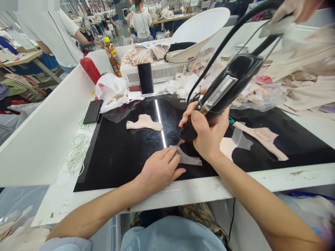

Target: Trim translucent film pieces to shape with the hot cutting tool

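My right hand [209, 134] is wrapped round a black corded hand tool [222, 87] with a silver metal strip along its side. The tool's narrow tip points down at a translucent, curved fabric piece [190, 158] on the black mat [112, 153]. Fingers stretched out, my left hand [161, 169] lies flat at the left end of that piece, close to the tip. Farther left on the mat is a beige cut piece [144, 122]. Beyond my right hand lie another beige piece [261, 136] and a second translucent piece [240, 139]. Whether the tip touches the fabric, I cannot tell.
Green elastic loops [75, 153] and a black phone [92, 111] lie at the left. Behind the mat stand an upright phone [146, 78], a bottle [113, 57] and a white visor hat [199, 31]. Another person's hand [298, 12] shows at the upper right, near the cable.
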Demonstrator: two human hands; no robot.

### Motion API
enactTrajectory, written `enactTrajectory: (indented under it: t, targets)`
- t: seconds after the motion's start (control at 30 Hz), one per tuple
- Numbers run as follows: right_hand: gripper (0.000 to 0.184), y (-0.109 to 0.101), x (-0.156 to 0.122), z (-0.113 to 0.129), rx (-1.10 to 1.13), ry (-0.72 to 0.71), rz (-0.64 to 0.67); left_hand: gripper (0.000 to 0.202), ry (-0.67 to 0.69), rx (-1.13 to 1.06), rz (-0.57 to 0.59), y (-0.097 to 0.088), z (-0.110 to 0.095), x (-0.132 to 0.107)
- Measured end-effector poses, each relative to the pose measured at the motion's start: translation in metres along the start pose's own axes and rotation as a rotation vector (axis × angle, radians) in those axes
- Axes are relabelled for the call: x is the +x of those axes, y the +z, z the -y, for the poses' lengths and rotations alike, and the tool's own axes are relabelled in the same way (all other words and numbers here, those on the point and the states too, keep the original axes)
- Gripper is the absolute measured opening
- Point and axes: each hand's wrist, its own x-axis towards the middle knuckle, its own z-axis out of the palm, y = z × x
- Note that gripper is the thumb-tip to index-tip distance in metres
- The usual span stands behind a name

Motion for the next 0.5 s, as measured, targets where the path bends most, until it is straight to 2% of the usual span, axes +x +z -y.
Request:
enactTrajectory:
  t: [0.2,0.37,0.5]
  targets:
    - [0.034,-0.027,-0.010,0.021,-0.011,0.005,0.049,0.042,0.010,0.012,0.028,-0.002,0.001,-0.001]
    - [0.038,-0.053,-0.017,0.041,-0.081,0.021,0.106,0.041,0.016,0.028,0.015,-0.003,0.002,0.000]
    - [0.023,-0.065,-0.014,0.051,-0.138,-0.049,0.061,0.041,0.034,0.039,0.020,-0.004,0.002,0.000]
